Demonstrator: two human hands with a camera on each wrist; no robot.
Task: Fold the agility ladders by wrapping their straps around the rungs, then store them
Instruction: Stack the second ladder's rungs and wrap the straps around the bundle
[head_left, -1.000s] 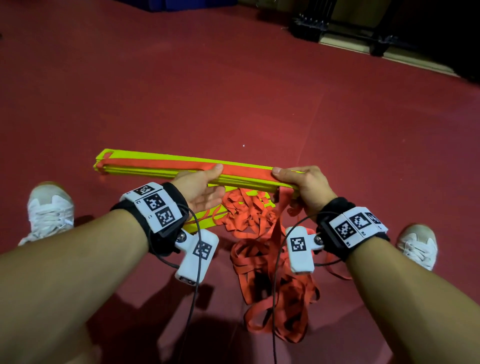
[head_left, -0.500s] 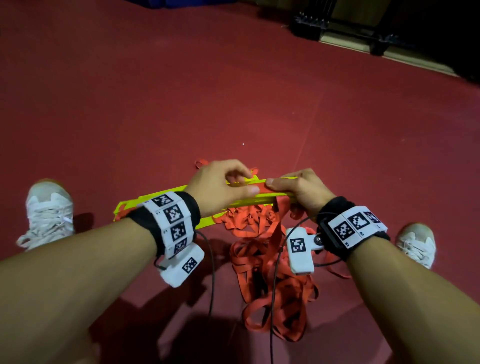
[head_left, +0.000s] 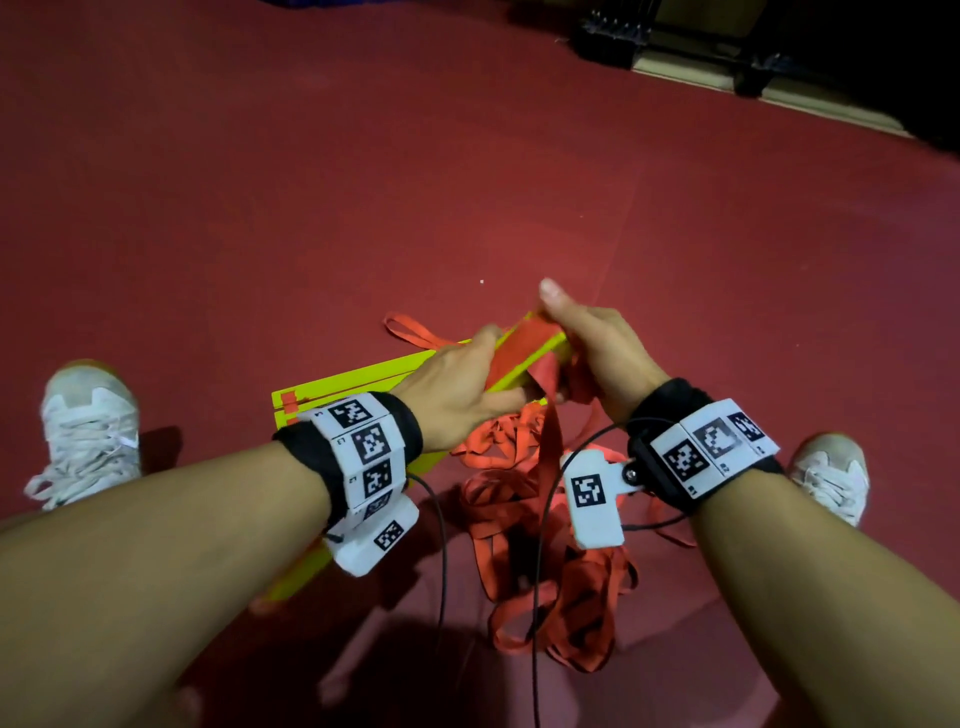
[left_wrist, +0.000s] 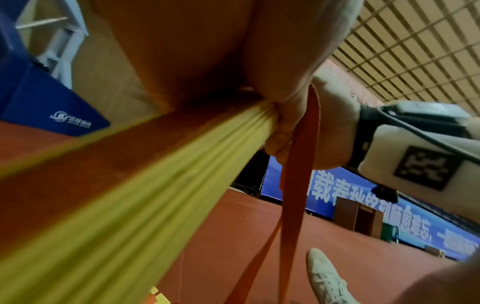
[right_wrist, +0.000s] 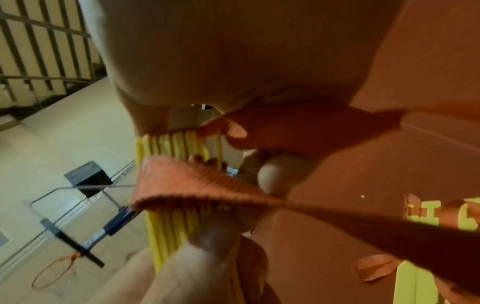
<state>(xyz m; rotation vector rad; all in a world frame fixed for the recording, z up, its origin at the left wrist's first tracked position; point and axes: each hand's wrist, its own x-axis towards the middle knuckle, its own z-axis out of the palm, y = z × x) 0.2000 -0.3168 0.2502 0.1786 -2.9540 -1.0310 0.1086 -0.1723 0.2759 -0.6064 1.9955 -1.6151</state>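
Note:
A bundle of yellow rungs (head_left: 524, 364) with a red strap (head_left: 519, 338) lying along it points away from me, tilted, its near end passing under my left forearm. My left hand (head_left: 488, 374) grips it from the left. At the far end my right hand (head_left: 561, 332) grips the bundle, thumb up. In the left wrist view the bundle (left_wrist: 130, 205) runs into the palm and a strap (left_wrist: 298, 164) hangs down. In the right wrist view a strap (right_wrist: 197, 185) crosses the rung ends (right_wrist: 168, 226). Loose red straps (head_left: 545, 519) lie heaped on the floor below.
More yellow rungs (head_left: 353, 379) lie flat on the red floor under my left hand. My white shoes (head_left: 88, 421) (head_left: 831, 467) stand on either side. A black equipment frame (head_left: 675, 31) sits at the far right. Blue mats (left_wrist: 46, 107) stand at the back.
The bundle has swung from lying crosswise to pointing away from me. My left hand slid along it up to my right hand, which rose with its thumb up.

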